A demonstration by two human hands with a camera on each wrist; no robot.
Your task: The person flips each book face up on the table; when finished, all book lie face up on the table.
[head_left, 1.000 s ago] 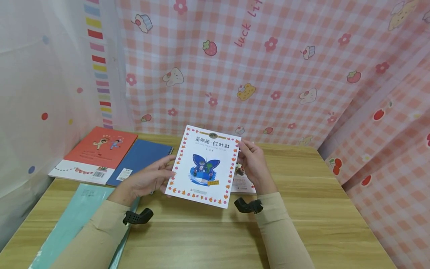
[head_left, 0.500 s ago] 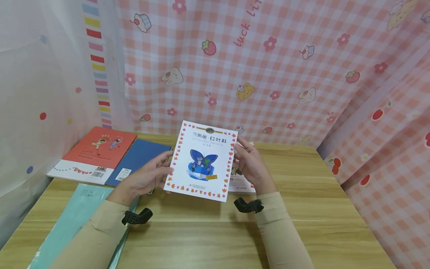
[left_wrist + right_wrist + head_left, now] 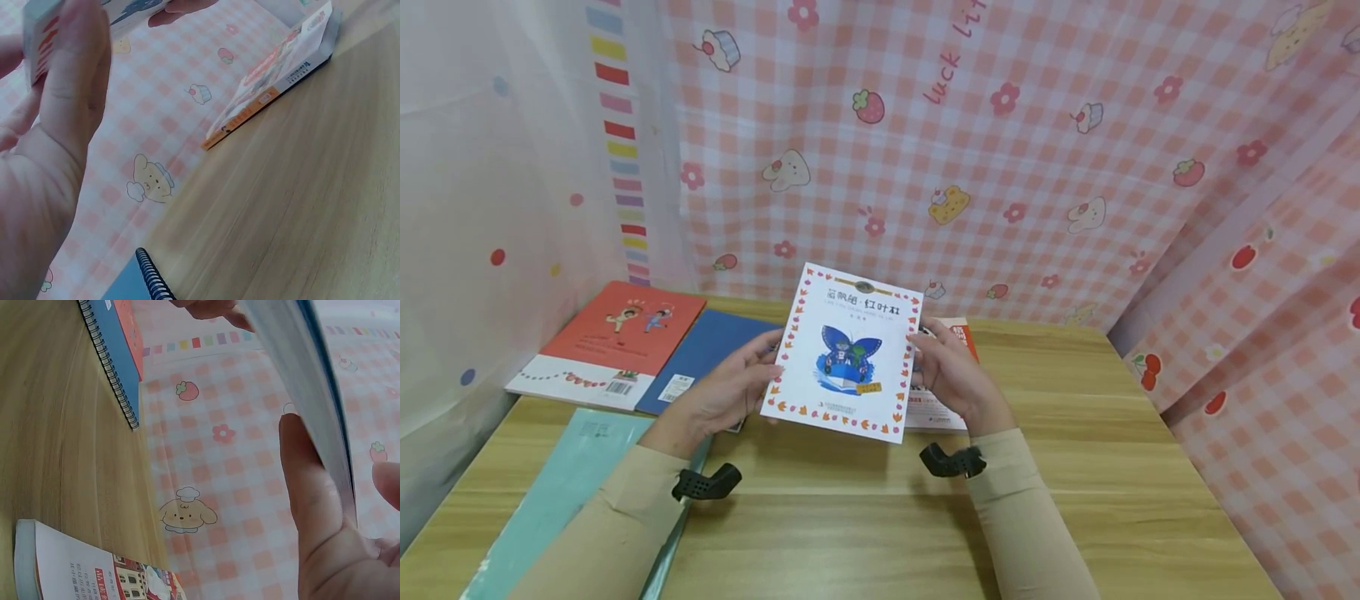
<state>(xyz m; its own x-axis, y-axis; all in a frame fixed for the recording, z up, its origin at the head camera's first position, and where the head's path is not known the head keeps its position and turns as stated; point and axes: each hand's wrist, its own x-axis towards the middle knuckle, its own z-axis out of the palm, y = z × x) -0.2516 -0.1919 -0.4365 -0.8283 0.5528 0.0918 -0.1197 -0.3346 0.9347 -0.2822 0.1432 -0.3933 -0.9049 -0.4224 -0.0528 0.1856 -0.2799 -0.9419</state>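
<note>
Both hands hold up a white book [image 3: 846, 354] with a blue butterfly on its cover and a border of orange leaves. It is tilted, front cover facing the head camera, above the table. My left hand [image 3: 726, 392] grips its left edge, thumb in front and fingers behind. On the right edge, my right hand [image 3: 955, 371] pinches it between thumb and fingers. In the right wrist view the page edges of the book [image 3: 306, 381] stand between the right thumb and fingers. The left wrist view shows the spine [image 3: 42, 37] in the left hand.
Behind the right hand lies another book [image 3: 936, 414], partly hidden, on the wooden table [image 3: 1120, 467]. At left are a red-and-white book [image 3: 625, 329], a blue spiral notebook [image 3: 718, 337] and a teal book [image 3: 572, 475], partly covered by the left sleeve. A checked curtain [image 3: 865, 167] hangs behind.
The white book has shifted slightly left and up in the head view, still in both hands. The right hand has slid lower along its edge, and more of the book behind shows.
</note>
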